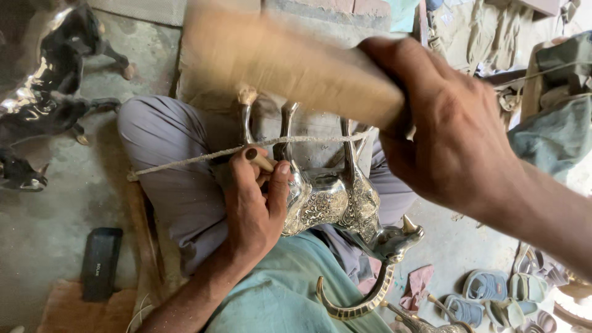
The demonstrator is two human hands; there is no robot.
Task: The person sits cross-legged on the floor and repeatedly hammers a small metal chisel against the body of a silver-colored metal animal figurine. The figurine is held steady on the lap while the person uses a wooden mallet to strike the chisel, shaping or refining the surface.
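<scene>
Deer (336,203), shiny and silver, lies on the person's lap, upside down, with its thin legs sticking up. Its long body runs slantwise, from the upper left down to the lower right. Its head points to the lower right, and one curved horn (354,302) sweeps down past the blue shirt. A rope (203,157) runs across the legs.

Left hand (256,203) is closed around a small punch (259,159) and holds its tip against the deer's side. Right hand (450,135) is shut tight on a wooden mallet (290,58). It is lifted high and looks blurry, so I think it is swinging.

The step looks like tapping a pattern into the metal. The next hit needs the mallet to land right on top of the punch, while the left hand keeps the punch from slipping.

Dark metal animals (43,86) stand on the floor at the left. Small blue sandals (493,290) sit at the lower right. A black case (98,262) lies near the knee.
</scene>
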